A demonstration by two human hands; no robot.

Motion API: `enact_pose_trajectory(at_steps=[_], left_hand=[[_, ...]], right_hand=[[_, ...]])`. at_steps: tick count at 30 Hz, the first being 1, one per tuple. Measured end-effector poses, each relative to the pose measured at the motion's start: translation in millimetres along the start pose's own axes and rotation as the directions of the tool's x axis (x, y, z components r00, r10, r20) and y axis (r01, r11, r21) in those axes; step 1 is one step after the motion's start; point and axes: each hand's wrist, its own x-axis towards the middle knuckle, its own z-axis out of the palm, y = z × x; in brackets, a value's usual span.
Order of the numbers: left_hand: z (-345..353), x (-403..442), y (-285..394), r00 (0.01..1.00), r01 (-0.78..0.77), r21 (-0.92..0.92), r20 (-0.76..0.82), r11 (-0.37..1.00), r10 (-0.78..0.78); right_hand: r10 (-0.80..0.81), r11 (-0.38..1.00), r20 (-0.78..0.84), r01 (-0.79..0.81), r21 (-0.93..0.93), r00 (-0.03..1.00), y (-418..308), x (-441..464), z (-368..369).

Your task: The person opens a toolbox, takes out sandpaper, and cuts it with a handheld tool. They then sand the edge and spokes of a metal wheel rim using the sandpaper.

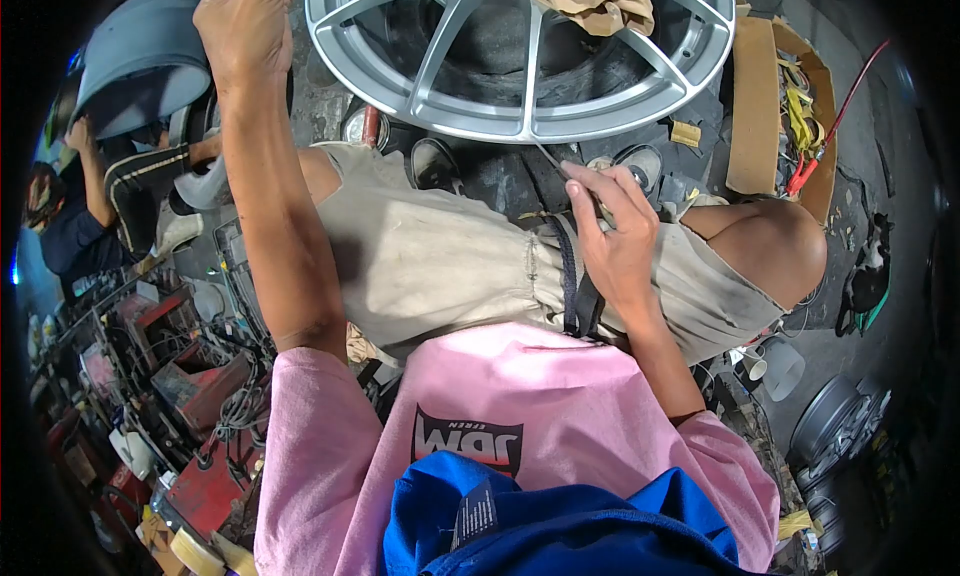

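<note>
A silver multi-spoke wheel rim (530, 96) lies in front of me, with a crumpled brown cloth (600, 1) over its upper spokes. My right hand (617, 221) is closed around a thin pointed tool (549, 159); its slim grey shaft reaches toward the rim's near edge. Whether its tip touches the rim I cannot tell. At the top left, my left hand (245, 26) is raised beside the rim's left edge, its fingers curled and partly cut off by the frame. What it grips, if anything, is hidden.
An open cardboard box (755, 111) with mixed items and a red-handled tool (803, 174) stands on the right. Another person (75, 216) sits at the left near a grey bumper-like part (145, 51). Red machinery (205, 396) crowds the lower left. A cat (868, 271) and another wheel (840, 421) are farther right.
</note>
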Motion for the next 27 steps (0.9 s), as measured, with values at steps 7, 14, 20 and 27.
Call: enact_pose_trajectory(at_steps=[7,14,20,27], left_hand=[[-4,3,-1,1.000,0.018,-0.002,0.014,1.000,-0.018],[-2,4,-3,1.000,0.007,-0.001,0.020,1.000,-0.007],[3,4,0,1.000,0.025,-0.007,0.013,1.000,-0.025],[-1,10,-7,0.999,0.029,0.007,0.031,1.000,-0.029]], right_hand=[[0.098,0.995,0.054,-0.099,0.028,0.994,2,0,-2],[0.114,0.990,0.027,-0.116,0.076,0.993,6,1,3],[0.135,0.988,0.039,-0.137,0.065,0.990,4,5,1],[0.089,0.996,0.032,-0.090,0.030,0.996,5,7,2]])
